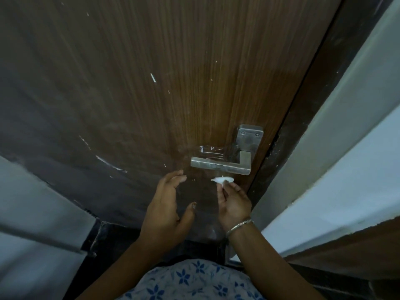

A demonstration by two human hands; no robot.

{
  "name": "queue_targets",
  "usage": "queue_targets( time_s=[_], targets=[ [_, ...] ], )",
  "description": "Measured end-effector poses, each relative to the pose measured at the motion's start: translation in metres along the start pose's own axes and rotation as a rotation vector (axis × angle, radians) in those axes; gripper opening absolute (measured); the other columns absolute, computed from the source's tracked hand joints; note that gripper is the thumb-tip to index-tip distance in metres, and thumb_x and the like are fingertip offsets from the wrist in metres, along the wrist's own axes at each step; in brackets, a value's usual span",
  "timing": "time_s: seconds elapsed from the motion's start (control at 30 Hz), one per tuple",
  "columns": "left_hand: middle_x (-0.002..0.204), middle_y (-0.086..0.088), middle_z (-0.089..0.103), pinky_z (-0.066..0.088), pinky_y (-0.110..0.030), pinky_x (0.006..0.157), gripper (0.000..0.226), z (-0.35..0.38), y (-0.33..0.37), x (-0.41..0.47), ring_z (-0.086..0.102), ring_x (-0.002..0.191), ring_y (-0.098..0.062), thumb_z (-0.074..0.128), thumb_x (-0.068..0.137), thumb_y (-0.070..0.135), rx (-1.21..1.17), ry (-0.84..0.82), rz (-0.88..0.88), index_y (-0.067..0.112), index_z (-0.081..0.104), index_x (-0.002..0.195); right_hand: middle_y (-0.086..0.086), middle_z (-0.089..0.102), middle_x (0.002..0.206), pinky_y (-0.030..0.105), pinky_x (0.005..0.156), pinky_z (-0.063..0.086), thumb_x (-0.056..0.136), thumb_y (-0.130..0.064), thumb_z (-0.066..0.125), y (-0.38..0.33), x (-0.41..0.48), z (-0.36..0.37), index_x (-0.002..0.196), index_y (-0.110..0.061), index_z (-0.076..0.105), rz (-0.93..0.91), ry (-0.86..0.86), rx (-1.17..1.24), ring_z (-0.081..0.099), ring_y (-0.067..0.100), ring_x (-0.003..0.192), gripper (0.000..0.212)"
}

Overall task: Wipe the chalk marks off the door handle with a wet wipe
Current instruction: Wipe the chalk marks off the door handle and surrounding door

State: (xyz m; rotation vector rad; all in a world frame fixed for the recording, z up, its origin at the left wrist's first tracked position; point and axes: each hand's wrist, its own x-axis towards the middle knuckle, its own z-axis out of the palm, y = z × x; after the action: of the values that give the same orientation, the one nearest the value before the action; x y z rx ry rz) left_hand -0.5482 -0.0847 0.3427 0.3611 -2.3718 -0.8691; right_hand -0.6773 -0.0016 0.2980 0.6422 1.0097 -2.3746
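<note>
A: Backdrop: brown wood-grain door [173, 72], white frame [346, 148] at 3 o'clock.
B: Right-hand fingers [225, 187]?
A: Pinched on a crumpled wet wipe [221, 180]; wipe just below the door handle [218, 166], not touching it.
B: Right hand [234, 204]?
A: Metal bangle [239, 226] at wrist.
B: Left hand [171, 204]?
A: Fingers spread, holding nothing, at 9 o'clock of the wipe.
B: Chalk marks [211, 152]?
A: White strokes on the door, at 12 o'clock of the lever.
</note>
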Motion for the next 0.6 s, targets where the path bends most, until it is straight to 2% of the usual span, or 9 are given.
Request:
queue_targets(
  time_s=[0.07, 0.1, 0.13, 0.2, 0.27, 0.33, 0.47, 0.6],
  targets=[
    [0.131, -0.002, 0.04, 0.024, -0.001, 0.097, 0.054, -0.002, -0.002, -0.003, 0.035, 0.121, 0.002, 0.064, 0.076, 0.017, 0.007, -0.014, -0.029, 0.008, 0.044, 0.125, 0.001, 0.055, 0.087, 0.032, 0.094, 0.048, 0.093, 0.01, 0.042, -0.001, 0.003, -0.003, 0.074, -0.012, 0.056, 0.013, -0.037, -0.013, 0.053, 0.017, 0.097, 0.032],
    [0.131, -0.002, 0.039, 0.024, 0.0, 0.097, 0.054, -0.002, -0.003, -0.005, 0.036, 0.121, 0.0, 0.064, 0.077, 0.018, 0.01, -0.018, -0.042, 0.007, 0.044, 0.126, 0.0, 0.054, 0.088, 0.032, 0.098, 0.045, 0.094, 0.01, 0.041, -0.003, 0.003, -0.001, 0.074, -0.015, 0.056, 0.015, -0.054, -0.023, 0.051, 0.018, 0.101, 0.035],
    [0.131, -0.001, 0.039, 0.024, 0.0, 0.096, 0.054, -0.003, -0.004, -0.006, 0.037, 0.12, -0.002, 0.064, 0.077, 0.018, 0.01, -0.019, -0.052, 0.007, 0.044, 0.126, 0.001, 0.056, 0.088, 0.029, 0.094, 0.049, 0.092, 0.009, 0.044, -0.004, 0.002, 0.002, 0.076, -0.013, 0.057, 0.009, -0.069, -0.019, 0.053, 0.018, 0.1, 0.03],
    [0.131, -0.001, 0.038, 0.026, -0.001, 0.095, 0.054, -0.004, -0.005, -0.009, 0.037, 0.119, -0.002, 0.065, 0.077, 0.017, -0.002, -0.017, -0.064, 0.006, 0.044, 0.125, 0.007, 0.063, 0.089, 0.024, 0.073, 0.058, 0.088, 0.007, 0.056, -0.007, -0.003, 0.009, 0.085, -0.004, 0.061, 0.004, -0.082, 0.017, 0.062, 0.016, 0.09, 0.012],
    [0.131, 0.0, 0.037, 0.028, -0.001, 0.095, 0.054, -0.005, -0.006, -0.012, 0.036, 0.119, 0.001, 0.068, 0.077, 0.012, -0.022, -0.009, -0.065, 0.005, 0.045, 0.125, 0.009, 0.066, 0.091, 0.021, 0.064, 0.057, 0.085, 0.006, 0.059, -0.009, -0.008, 0.017, 0.09, -0.003, 0.061, -0.007, -0.081, 0.019, 0.065, 0.016, 0.085, 0.01],
    [0.131, 0.001, 0.037, 0.028, 0.0, 0.095, 0.055, -0.006, -0.007, -0.015, 0.036, 0.12, 0.001, 0.07, 0.077, 0.01, -0.035, -0.007, -0.07, 0.005, 0.045, 0.126, 0.01, 0.065, 0.093, 0.021, 0.062, 0.057, 0.086, 0.006, 0.059, -0.002, -0.008, 0.016, 0.088, -0.004, 0.061, -0.03, -0.071, -0.039, 0.064, 0.016, 0.085, 0.01],
    [0.131, 0.003, 0.037, 0.027, 0.001, 0.094, 0.052, -0.01, -0.011, -0.02, 0.036, 0.119, 0.003, 0.064, 0.079, 0.019, -0.061, 0.014, -0.087, 0.008, 0.045, 0.126, 0.007, 0.06, 0.092, 0.022, 0.066, 0.058, 0.092, 0.0, 0.053, 0.008, -0.008, 0.009, 0.087, -0.008, 0.057, 0.057, -0.014, -0.193, 0.059, 0.013, 0.082, 0.01],
    [0.131, 0.004, 0.037, 0.025, 0.003, 0.093, 0.051, -0.014, -0.018, -0.023, 0.033, 0.119, 0.006, 0.063, 0.08, 0.02, -0.074, 0.039, -0.098, 0.01, 0.044, 0.127, 0.009, 0.062, 0.09, 0.024, 0.063, 0.057, 0.091, 0.002, 0.052, 0.008, -0.008, 0.016, 0.088, -0.005, 0.058, 0.066, -0.038, -0.147, 0.06, 0.015, 0.083, 0.009]
  ],
)
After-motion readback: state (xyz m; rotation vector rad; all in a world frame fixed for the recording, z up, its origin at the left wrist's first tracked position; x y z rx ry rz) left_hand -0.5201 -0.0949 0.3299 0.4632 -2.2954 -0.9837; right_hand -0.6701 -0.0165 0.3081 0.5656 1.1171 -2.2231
